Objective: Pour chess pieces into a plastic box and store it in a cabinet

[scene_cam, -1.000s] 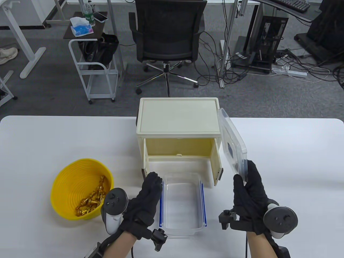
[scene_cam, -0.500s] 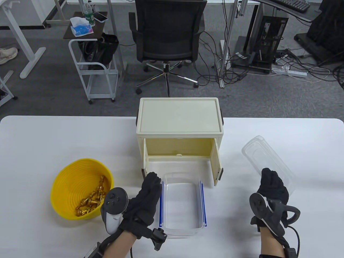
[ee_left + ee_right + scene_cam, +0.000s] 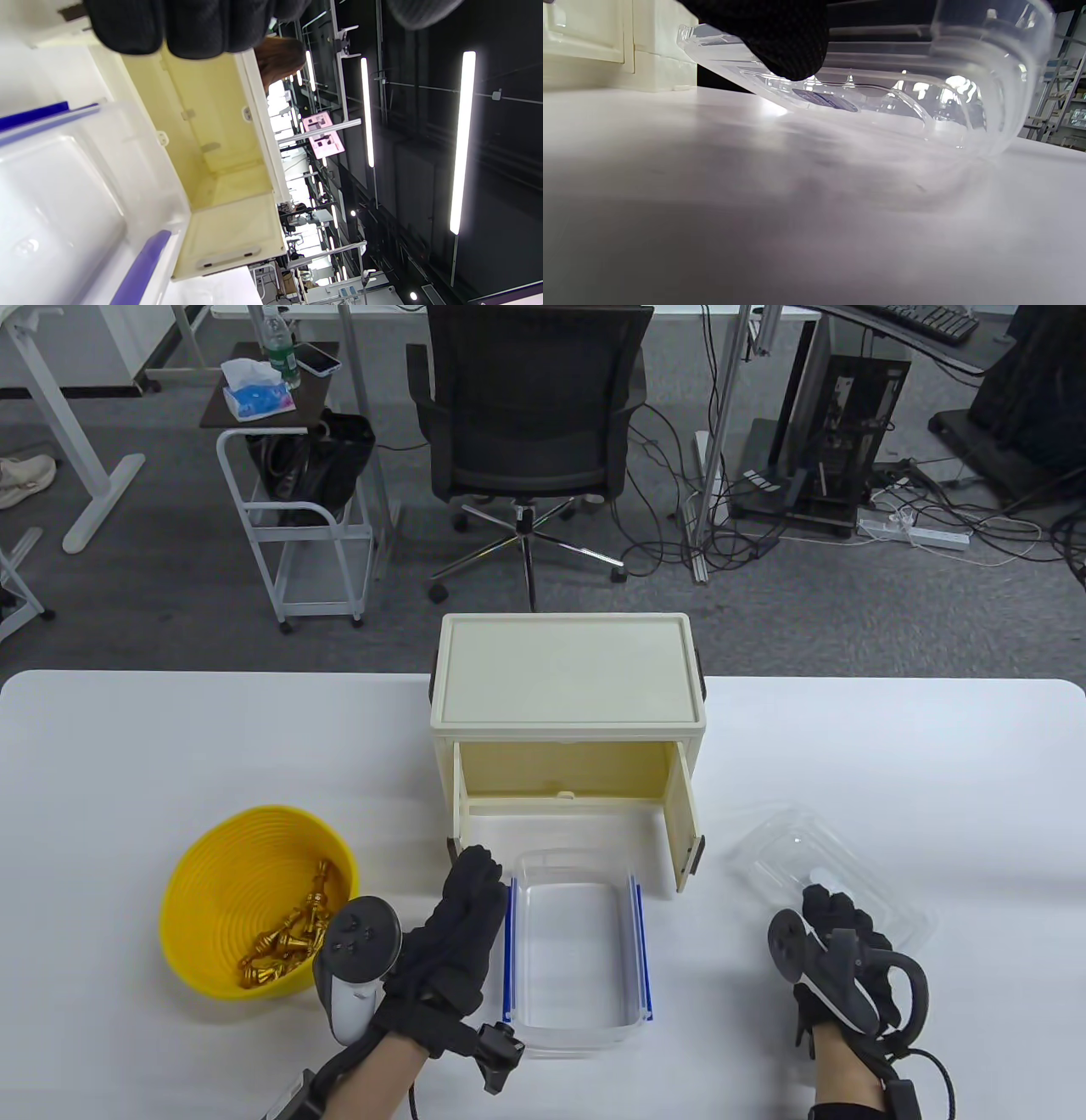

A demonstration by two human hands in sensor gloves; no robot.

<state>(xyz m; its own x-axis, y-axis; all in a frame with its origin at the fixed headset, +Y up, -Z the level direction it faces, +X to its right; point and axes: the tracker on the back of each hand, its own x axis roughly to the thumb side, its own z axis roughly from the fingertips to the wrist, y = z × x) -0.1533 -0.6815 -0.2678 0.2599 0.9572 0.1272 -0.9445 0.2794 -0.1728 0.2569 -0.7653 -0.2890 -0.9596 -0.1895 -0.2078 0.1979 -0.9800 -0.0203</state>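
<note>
A clear plastic box (image 3: 577,959) with blue side clips stands open and empty in front of the cream cabinet (image 3: 568,678), whose doors are open. My left hand (image 3: 468,912) rests with fingers stretched along the box's left wall. Its fingertips (image 3: 191,25) hang before the cabinet's hollow (image 3: 212,127). A yellow basket (image 3: 254,819) at the left holds gold chess pieces (image 3: 288,942). My right hand (image 3: 825,903) holds the near edge of the clear lid (image 3: 827,853). In the right wrist view the lid (image 3: 882,97) is tilted, its far edge on the table, fingers (image 3: 789,38) on top.
The cabinet's right door (image 3: 683,827) swings out toward the lid and the box. The white table has free room at far left and far right. An office chair (image 3: 530,407) and a small cart stand beyond the table's back edge.
My right hand has turned over and brought the lid down from upright beside the cabinet to a low tilt on the table at the right. The left hand has stayed at the box.
</note>
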